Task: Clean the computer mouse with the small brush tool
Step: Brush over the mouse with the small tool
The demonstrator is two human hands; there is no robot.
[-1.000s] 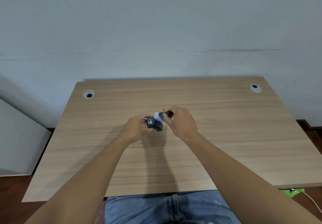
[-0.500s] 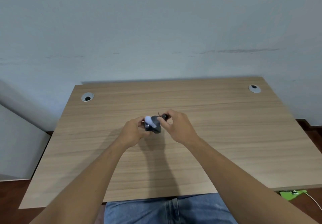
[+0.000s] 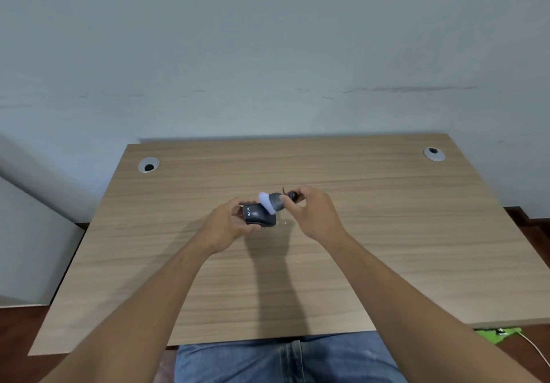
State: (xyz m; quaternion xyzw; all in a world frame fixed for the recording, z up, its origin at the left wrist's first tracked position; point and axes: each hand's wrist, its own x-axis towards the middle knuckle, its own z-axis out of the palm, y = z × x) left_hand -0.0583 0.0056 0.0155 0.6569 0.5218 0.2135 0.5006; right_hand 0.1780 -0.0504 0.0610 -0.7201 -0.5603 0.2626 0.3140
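Note:
A dark grey computer mouse [image 3: 259,216] with white lettering on its side is held just above the middle of the wooden desk [image 3: 387,233]. My left hand [image 3: 227,227] grips it from the left. My right hand [image 3: 312,213] holds a small brush tool [image 3: 275,201] with a grey body, a black end and pale bluish-white bristles. The bristles rest against the top right of the mouse. A thin black loop sticks up from the tool's black end.
Two round grey cable grommets sit near the desk's back corners, one at the left [image 3: 148,165] and one at the right [image 3: 434,154]. A pale wall rises behind the desk. A green object [image 3: 498,332] with a white cable lies on the floor at the right.
The brush head has moved a little up and to the right across the top of the mouse, after a stroke to the left. Both hands stay over the desk's middle.

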